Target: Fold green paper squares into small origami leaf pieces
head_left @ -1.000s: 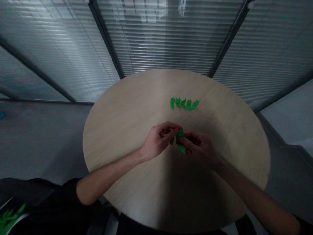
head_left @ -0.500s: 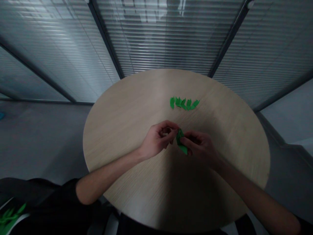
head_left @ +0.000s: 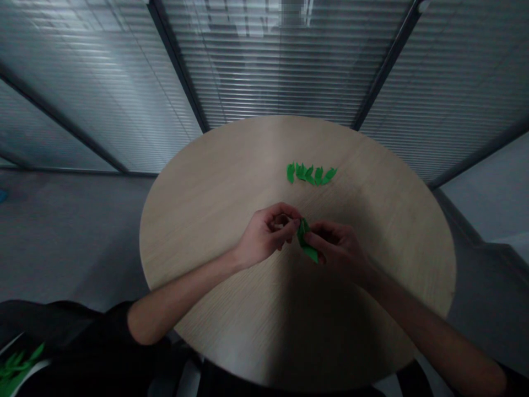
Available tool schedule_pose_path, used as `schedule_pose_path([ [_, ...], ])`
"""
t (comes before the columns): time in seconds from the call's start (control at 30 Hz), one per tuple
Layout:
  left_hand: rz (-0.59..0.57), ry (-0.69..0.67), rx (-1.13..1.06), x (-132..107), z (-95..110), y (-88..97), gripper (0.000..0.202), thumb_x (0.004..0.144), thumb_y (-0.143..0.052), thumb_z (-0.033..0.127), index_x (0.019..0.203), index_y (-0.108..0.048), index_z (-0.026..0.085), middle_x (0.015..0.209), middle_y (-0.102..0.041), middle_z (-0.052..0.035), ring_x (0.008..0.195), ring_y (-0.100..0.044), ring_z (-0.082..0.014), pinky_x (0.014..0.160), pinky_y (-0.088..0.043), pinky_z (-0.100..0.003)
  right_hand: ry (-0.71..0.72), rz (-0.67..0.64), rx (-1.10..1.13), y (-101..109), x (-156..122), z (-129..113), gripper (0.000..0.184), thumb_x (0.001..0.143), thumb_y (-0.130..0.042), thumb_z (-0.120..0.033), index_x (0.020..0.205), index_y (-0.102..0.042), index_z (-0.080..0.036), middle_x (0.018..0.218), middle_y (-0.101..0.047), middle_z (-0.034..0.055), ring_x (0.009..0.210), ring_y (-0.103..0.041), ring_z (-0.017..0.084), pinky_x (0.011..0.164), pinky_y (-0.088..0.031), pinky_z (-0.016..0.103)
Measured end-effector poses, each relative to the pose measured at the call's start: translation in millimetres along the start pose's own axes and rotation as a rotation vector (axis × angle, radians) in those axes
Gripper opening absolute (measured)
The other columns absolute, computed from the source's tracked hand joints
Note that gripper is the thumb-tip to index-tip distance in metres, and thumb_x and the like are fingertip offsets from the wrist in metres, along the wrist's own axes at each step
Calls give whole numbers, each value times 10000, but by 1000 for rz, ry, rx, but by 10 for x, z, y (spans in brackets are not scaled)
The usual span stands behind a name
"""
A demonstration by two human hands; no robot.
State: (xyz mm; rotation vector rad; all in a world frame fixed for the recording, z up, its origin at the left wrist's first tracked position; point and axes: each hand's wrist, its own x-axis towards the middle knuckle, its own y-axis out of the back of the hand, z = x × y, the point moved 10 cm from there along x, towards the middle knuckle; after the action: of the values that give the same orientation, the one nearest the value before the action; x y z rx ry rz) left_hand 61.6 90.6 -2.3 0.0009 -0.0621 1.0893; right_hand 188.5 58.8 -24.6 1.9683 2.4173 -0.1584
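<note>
Between my two hands, above the round table, is a green leaf-like piece (head_left: 309,251), long and narrow, perhaps folded paper. My left hand (head_left: 268,234) pinches its upper tip with thumb and forefinger. Gripping the same piece by its right side is my right hand (head_left: 336,245), its thumb laid across the middle. The lower end sticks out below the right thumb. Farther back on the table lies a row of several small green leaf-shaped pieces (head_left: 309,174), close together. Their fine detail is too small to tell.
The round wooden table (head_left: 198,193) stands against a glass wall with blinds (head_left: 273,82). At the lower left, more green leafy pieces (head_left: 19,366) lie on something white beside a dark sleeve. A dark shadow falls across the table's near right part.
Almost nothing differs. Both hands keep their hold, and the lower end of the green piece has shifted very slightly down and right.
</note>
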Motion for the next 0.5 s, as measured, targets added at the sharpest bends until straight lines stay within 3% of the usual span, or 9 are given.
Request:
schedule_pose_path([
  [0.5, -3, -9, -9, -16, -28, -7, 225, 898, -731, 326, 953, -592, 157, 676, -569, 33, 476, -496, -59, 406, -427, -152, 0, -14, -7, -18, -1, -3, 358, 837, -811, -504, 789, -709, -164, 575, -628, -17, 432, -524, 77, 395, -401, 194],
])
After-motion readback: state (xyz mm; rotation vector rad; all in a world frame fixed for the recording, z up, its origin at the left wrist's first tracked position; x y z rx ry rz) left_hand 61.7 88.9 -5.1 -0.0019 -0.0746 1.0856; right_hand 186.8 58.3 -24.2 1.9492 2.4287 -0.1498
